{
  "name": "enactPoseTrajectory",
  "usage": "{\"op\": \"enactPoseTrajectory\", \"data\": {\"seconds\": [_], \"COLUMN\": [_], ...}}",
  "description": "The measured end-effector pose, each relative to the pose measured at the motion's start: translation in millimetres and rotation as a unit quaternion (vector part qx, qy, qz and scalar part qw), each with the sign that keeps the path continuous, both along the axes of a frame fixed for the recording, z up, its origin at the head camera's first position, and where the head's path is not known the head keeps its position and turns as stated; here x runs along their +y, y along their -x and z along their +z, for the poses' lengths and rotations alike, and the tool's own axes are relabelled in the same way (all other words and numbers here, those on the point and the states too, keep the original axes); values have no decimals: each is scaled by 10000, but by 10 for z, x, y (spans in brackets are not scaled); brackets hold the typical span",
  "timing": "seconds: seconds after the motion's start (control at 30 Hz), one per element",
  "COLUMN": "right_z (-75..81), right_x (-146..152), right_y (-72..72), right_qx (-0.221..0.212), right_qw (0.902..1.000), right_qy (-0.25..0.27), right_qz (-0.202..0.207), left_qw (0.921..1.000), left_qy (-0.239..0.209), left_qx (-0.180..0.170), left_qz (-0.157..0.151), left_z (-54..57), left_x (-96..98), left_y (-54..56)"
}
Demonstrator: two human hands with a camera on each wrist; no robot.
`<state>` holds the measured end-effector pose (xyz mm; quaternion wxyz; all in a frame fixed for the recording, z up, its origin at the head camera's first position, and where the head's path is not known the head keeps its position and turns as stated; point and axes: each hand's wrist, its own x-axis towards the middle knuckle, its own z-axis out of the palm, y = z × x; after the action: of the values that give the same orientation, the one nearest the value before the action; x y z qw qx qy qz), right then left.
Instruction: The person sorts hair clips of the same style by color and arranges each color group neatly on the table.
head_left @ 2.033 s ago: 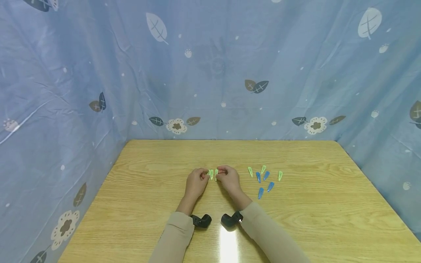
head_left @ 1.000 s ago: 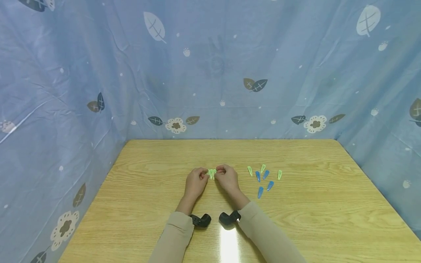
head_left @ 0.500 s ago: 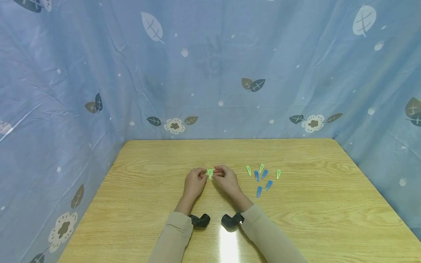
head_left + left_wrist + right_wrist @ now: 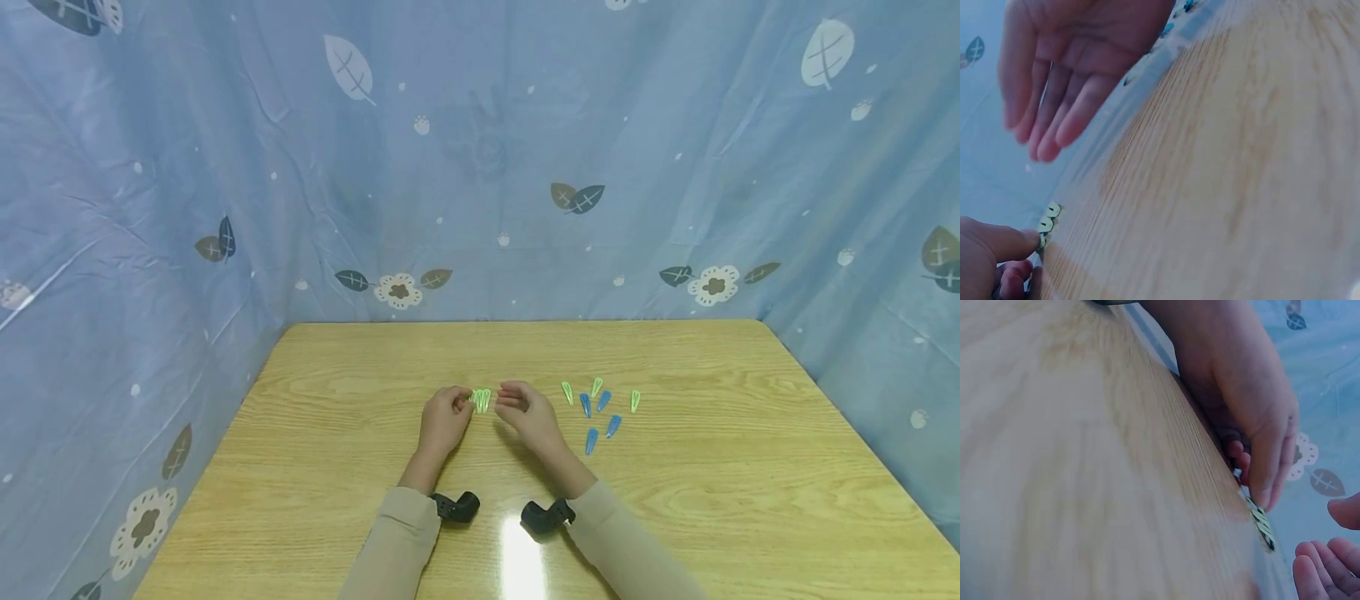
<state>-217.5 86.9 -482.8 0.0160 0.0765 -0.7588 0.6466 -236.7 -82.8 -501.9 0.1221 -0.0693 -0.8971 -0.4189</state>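
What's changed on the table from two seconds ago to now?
The right hand moved a green clip leftward, closing the gap to the other green clips, then let go and drew back a little to the right. The left hand stayed at their left end; the blue clips and loose green clips farther right lie as before.

Row of snap hair clips (image 4: 480, 401) on table (image 4: 750, 492) between left hand (image 4: 445, 419) and right hand (image 4: 532, 417), loose clips (image 4: 592, 442) farther right, curtain (image 4: 465, 200) behind table.
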Motion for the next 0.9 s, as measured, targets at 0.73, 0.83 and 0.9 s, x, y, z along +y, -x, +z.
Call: {"op": "enactPoseTrajectory", "data": {"seconds": [0.73, 0.83, 0.9], "right_z": [123, 105, 92], "right_x": [1078, 1238, 1342], "right_y": [-203, -227, -243], "right_qx": [425, 448, 392], "right_qw": [9972, 9963, 9960], "right_qy": [-610, -686, -690], "right_qz": [-125, -266, -423], "left_qw": [9999, 10000, 10000], "left_qy": [-71, -74, -70], "left_qx": [97, 31, -7], "left_qz": [4, -15, -25], "left_z": [-12, -2, 1], "left_x": [-11, -14, -15], "left_y": [3, 7, 11]}}
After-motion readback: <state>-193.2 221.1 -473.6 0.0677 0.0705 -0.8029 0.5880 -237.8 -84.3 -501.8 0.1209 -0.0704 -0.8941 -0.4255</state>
